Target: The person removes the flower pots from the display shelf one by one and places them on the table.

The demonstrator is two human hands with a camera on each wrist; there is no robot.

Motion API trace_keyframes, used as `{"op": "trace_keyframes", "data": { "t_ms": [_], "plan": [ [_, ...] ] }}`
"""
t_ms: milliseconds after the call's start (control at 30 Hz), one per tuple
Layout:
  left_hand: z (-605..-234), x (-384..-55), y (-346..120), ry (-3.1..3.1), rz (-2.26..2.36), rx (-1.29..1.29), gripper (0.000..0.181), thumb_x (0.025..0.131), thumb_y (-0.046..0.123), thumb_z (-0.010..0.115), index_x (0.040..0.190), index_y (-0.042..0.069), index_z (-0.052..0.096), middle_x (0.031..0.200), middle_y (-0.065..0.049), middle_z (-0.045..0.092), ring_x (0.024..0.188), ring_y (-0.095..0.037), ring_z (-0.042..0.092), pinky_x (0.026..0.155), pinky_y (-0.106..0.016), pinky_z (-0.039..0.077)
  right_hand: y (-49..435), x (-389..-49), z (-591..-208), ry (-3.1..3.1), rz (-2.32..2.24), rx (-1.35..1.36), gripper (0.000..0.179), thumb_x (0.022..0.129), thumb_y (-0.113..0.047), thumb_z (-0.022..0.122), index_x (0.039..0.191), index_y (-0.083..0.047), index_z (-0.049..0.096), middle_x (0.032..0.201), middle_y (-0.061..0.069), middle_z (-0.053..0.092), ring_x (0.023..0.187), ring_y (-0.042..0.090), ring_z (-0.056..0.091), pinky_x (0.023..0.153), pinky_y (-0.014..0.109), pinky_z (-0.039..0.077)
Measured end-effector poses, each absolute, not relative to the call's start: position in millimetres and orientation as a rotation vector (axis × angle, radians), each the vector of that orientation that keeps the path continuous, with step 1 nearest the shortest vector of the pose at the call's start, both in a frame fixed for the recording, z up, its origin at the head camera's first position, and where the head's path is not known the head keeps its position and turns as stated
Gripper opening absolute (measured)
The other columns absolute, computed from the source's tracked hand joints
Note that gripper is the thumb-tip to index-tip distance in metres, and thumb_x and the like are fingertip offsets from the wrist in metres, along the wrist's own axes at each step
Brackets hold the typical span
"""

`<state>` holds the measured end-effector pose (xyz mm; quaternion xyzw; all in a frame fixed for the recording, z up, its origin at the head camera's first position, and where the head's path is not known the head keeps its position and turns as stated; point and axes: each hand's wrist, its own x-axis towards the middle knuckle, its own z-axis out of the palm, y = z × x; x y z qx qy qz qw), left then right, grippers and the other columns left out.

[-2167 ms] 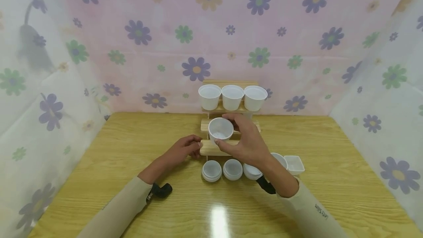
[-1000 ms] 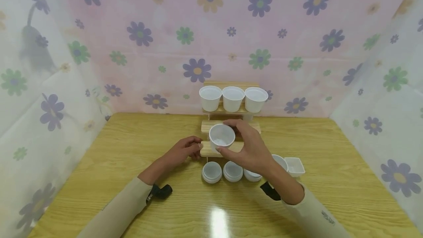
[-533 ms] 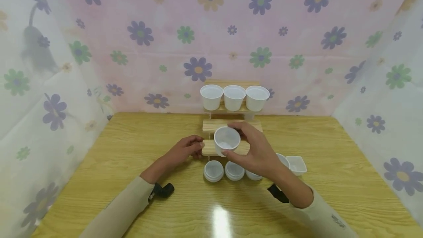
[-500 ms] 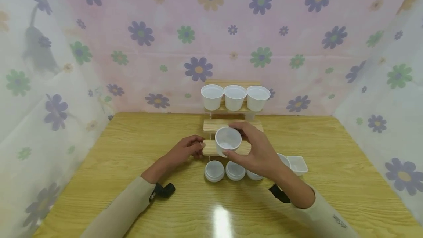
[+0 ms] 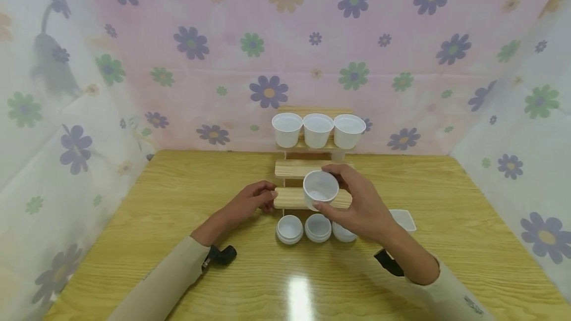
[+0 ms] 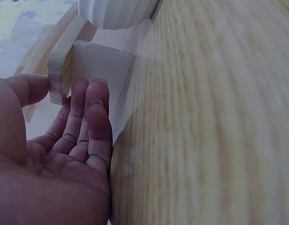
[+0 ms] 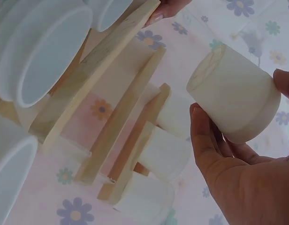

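Pinching white cup (image 5: 320, 189) between thumb and curled fingers of right hand (image 5: 360, 207), just right of frame's centre, mouth up. Gripping wooden stand (image 5: 290, 198) at lower plank's left end with left hand (image 5: 247, 204), near centre, thumb above, fingers beneath. Lined up on worktop (image 5: 250, 281), lower centre: three white jars (image 5: 318, 229). Standing atop stand, upper centre: three white tubs (image 5: 317, 133).

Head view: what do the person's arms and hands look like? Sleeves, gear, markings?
Pale beige sleeves, left and right; small dark marking on the right one, illegible. Black piece by each cuff: left, right. Left hand and right hand are ungloved.
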<state>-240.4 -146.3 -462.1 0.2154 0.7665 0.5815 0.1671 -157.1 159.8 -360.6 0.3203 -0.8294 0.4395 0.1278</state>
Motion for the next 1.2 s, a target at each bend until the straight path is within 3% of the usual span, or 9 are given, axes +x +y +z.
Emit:
{"op": "trace_keyframes", "data": {
  "t_ms": [433, 967, 1200],
  "plan": [
    [-466.1, -239.1, -150.1, 2.197, 1.642, 0.617, 0.031, 0.114, 0.025, 0.052, 0.129, -0.001, 0.059, 0.098, -0.01, 0.066, 0.09, -0.027, 0.068, 0.083, -0.038, 0.058, 181.0, -152.7, -367.5, -2.433, 1.211, 0.859, 0.068, 0.086, -0.011, 0.091, 0.144, -0.005, 0.056, 0.126, 0.005, 0.067, 0.111, 0.019, 0.068, 0.097, 0.036, 0.059],
    [-466.4, -238.2, -147.8, 2.181, 1.646, 0.616, 0.035, 0.114, 0.026, 0.053, 0.132, -0.004, 0.058, 0.098, -0.011, 0.066, 0.089, -0.026, 0.069, 0.083, -0.036, 0.058, 206.9, -152.0, -371.2, -2.447, 1.123, 0.816, 0.064, 0.087, -0.005, 0.087, 0.142, 0.003, 0.055, 0.125, 0.009, 0.066, 0.108, 0.022, 0.068, 0.094, 0.023, 0.057],
    [-467.2, -241.3, -146.6, 2.185, 1.65, 0.626, 0.035, 0.114, 0.026, 0.053, 0.133, -0.003, 0.058, 0.099, -0.01, 0.067, 0.089, -0.026, 0.069, 0.083, -0.037, 0.058, 216.4, -154.3, -366.6, -2.466, 1.086, 0.822, 0.067, 0.086, 0.0, 0.085, 0.144, 0.005, 0.052, 0.124, 0.01, 0.064, 0.108, 0.025, 0.067, 0.093, 0.026, 0.058]
  ]
}}
